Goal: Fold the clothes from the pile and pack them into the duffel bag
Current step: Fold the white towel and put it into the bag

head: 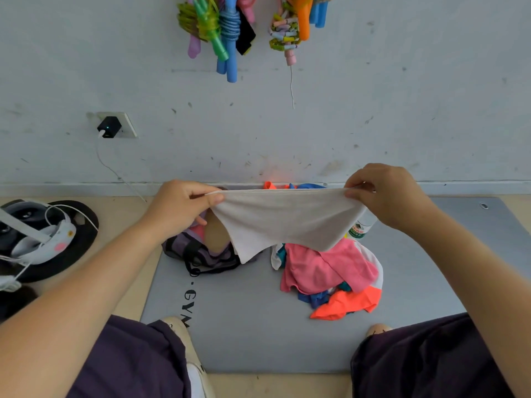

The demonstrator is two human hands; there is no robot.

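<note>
Both hands hold the white cloth [287,219] in the air above the mat [244,326]. Left hand [184,205] & right hand [382,193] each pinch a top corner, so its long axis runs left-right w/ the rest hanging down. Bag [201,254] sits below, nearer the left hand; pile [330,274] lies to the right.

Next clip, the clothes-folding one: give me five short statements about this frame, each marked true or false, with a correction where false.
1. Both hands hold the white garment stretched between them. True: left hand, right hand.
2. The duffel bag lies to the right of the clothes pile. False: it lies to the pile's left.
3. A pink garment sits on top of the pile. True.
4. The pile rests on bare wooden floor. False: it rests on a grey mat.
5. Skipping ropes hang on the wall. True.
</note>
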